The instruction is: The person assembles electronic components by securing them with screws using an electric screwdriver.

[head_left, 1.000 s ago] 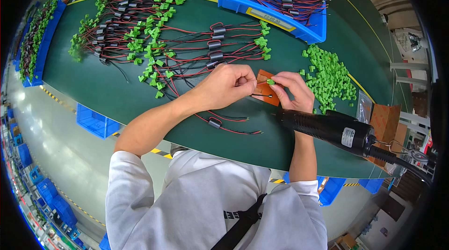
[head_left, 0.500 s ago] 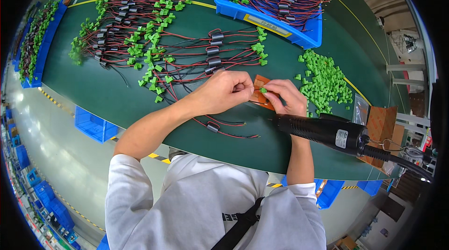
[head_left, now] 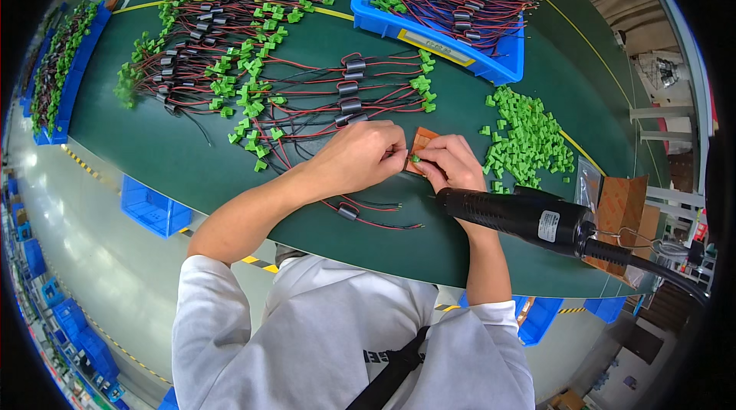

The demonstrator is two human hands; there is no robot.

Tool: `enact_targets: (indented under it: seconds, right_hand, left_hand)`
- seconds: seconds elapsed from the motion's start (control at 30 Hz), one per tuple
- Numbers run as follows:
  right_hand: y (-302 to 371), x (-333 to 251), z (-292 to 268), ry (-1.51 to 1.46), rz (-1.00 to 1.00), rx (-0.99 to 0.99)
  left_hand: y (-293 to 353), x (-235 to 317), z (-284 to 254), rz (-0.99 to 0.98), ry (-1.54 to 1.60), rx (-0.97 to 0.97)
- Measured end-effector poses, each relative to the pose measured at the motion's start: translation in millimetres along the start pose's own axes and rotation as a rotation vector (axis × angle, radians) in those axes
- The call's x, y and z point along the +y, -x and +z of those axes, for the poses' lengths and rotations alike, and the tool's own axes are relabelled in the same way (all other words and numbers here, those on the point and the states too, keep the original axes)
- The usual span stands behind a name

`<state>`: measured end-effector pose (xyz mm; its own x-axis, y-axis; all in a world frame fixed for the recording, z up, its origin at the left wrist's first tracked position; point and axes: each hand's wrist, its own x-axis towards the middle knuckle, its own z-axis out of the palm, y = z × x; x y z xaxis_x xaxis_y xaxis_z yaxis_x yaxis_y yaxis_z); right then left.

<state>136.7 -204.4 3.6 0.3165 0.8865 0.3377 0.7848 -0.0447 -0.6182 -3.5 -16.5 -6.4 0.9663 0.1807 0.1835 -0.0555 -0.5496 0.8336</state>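
My left hand [head_left: 366, 157] and my right hand [head_left: 451, 165] meet over a small orange-brown block [head_left: 424, 139] on the green table [head_left: 199, 164]. Between the fingertips sits a small green connector [head_left: 415, 158], pinched by my right hand. My left hand pinches thin red and black wires at the connector. A wire assembly with a black ferrite bead [head_left: 348, 212] lies just below my left hand. A black electric screwdriver [head_left: 521, 215] lies across my right wrist.
Several finished wire bundles with green connectors [head_left: 253, 65] spread over the table's left and middle. A blue bin [head_left: 437, 26] of wire assemblies stands at the back. A heap of loose green connectors [head_left: 529, 141] lies to the right, beside a cardboard box [head_left: 621, 210].
Both hands stay at the orange-brown block with only small finger movements. The view has shifted slightly.
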Motion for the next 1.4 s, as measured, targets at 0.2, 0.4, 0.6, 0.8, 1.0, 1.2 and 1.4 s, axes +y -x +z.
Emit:
enact_targets:
  seconds: [0.2, 0.4, 0.6, 0.8, 1.0, 1.2, 1.4]
  right_hand:
    - [11, 23, -20, -0.394, 0.178, 0.167]
    - [6, -53, -53, -0.903, -0.162, 0.617]
    - [-12, -48, -31, -0.77, -0.035, 0.586]
    - [-34, -40, -11, -1.017, -0.139, 0.494]
    - [-44, -41, -9, -1.026, -0.116, 0.497]
    - [-42, -45, -5, -0.995, -0.086, 0.553]
    - [-43, -52, 4, -0.954, -0.066, 0.598]
  left_hand:
    - [-2, 1, -2, -0.029, -0.043, -0.063]
    - [-5, 1, -1, -0.093, -0.127, -0.11]
    - [0, -1, 3, -0.066, -0.191, -0.075]
    - [-1, -3, 6, -0.08, -0.206, -0.097]
    - [-4, -1, 0, -0.09, -0.21, -0.109]
    - [-5, -2, 4, -0.081, -0.199, -0.094]
    - [-2, -4, 4, -0.085, -0.2, -0.084]
